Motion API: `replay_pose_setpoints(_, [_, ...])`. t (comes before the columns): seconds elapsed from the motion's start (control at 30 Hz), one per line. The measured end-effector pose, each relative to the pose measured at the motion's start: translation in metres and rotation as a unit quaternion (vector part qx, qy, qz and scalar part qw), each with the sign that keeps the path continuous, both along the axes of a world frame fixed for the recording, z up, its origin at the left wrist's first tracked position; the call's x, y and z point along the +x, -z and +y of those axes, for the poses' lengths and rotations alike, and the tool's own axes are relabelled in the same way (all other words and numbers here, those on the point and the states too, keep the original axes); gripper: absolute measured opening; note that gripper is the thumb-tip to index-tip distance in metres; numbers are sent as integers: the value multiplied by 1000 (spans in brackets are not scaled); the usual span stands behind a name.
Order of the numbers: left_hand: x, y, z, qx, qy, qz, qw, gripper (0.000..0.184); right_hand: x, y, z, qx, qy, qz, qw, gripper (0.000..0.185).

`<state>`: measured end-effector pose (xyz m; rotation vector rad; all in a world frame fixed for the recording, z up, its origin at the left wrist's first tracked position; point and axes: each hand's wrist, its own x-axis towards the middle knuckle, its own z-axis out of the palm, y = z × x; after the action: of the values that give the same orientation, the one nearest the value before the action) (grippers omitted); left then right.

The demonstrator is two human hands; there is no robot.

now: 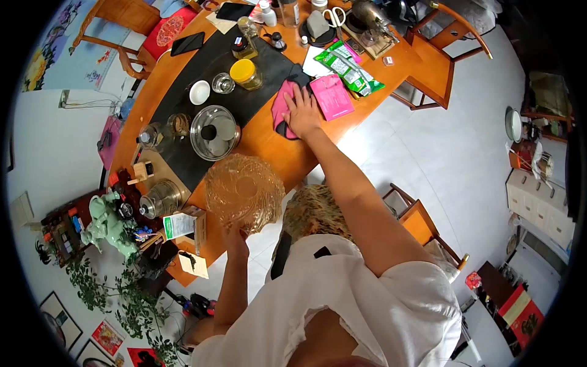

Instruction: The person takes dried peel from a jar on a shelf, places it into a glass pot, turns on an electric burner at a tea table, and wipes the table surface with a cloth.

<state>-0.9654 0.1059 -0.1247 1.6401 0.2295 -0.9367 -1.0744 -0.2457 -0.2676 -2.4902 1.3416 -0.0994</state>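
My left hand (236, 240) grips the lower rim of a clear glass fruit plate (244, 191) with a swirled, wavy edge. It is held at the front edge of the wooden table (278, 150), and its pattern shows the amber table colour through it. My right hand (302, 113) lies with fingers spread on a pink cloth (279, 105) with dark edges. Close to the right hand is a bright pink packet (332, 98). Left of the cloth, a steel bowl (215, 133) stands on the black mat (257, 101).
On the mat stand a yellow-lidded jar (246, 73), a white cup (199, 92) and a small glass (223, 83). Green packets (350, 68) and scissors (334, 17) lie farther back. A glass teapot (161, 199) stands at left. Wooden chairs (437, 61) flank the table.
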Motion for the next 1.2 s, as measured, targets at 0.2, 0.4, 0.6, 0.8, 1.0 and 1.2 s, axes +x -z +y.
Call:
replay_pose_setpoints(0.2, [-16,12,37,-25,-15,51,998,44,13,-4,-17,-10,-3,10,1000,65])
replay_pose_setpoints(0.4, [-30,1,20,-35,-32,44,998,39,-12,-5,39,-30,-97,5,995,64])
replay_pose_setpoints(0.6, [-23,11,25,-23,-1,44,999,33,1,3,-1,-42,-92,16,995,59])
replay_pose_setpoints(0.8, [-23,14,21,-4,7,35,999,43,41,-9,-68,32,-14,38,999,60])
replay_pose_setpoints(1.0, [-22,1,-3,-29,8,31,999,39,25,-6,-30,-38,-54,23,998,58])
replay_pose_setpoints(1.2, [-13,-17,-68,-24,0,33,999,32,-29,-13,88,-35,-189,14,981,59])
